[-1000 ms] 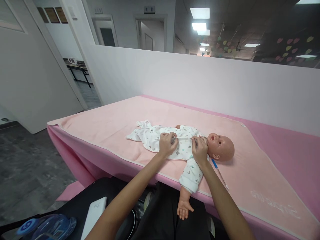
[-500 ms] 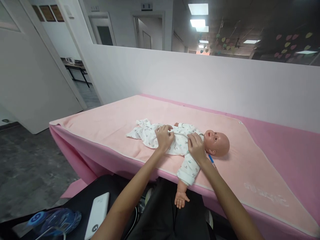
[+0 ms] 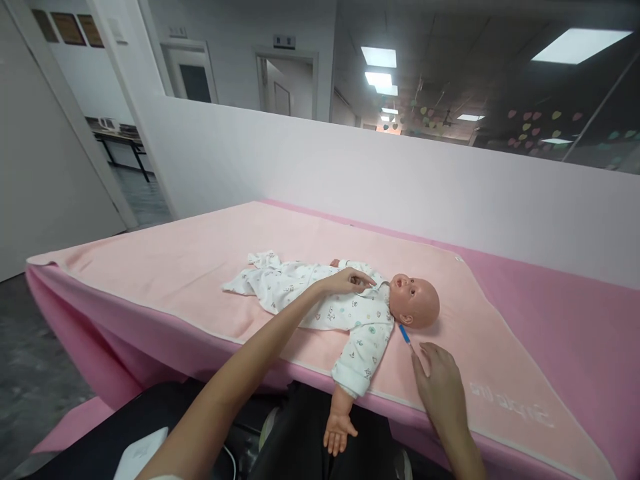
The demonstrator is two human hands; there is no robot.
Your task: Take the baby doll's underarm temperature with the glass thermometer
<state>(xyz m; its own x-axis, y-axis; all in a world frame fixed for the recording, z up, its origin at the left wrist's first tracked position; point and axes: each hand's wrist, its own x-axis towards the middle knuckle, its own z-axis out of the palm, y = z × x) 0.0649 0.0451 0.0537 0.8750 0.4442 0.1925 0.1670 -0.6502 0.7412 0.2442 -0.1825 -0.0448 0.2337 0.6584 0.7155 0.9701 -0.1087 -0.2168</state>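
Note:
A baby doll (image 3: pixel 414 301) in a white printed romper (image 3: pixel 320 300) lies on its back on the pink towel (image 3: pixel 200 267), head to the right, one arm hanging over the front edge. My left hand (image 3: pixel 345 281) rests on the doll's chest near the collar, fingers stretched out flat. My right hand (image 3: pixel 440 387) lies on the towel in front of the doll's head, fingers loosely together over a thin stick with a blue tip (image 3: pixel 405 333), which pokes out beyond the fingertips. Whether the fingers grip the stick is not visible.
The towel covers a pink table (image 3: pixel 575 320) against a white partition wall (image 3: pixel 400 173). A white device (image 3: pixel 137 453) lies on a dark surface at the bottom left. An open doorway and grey floor are on the left.
My right hand left the doll's chest and moved down right onto the towel by the blue-tipped stick. My left hand opened and shifted toward the collar. The view swung left and up.

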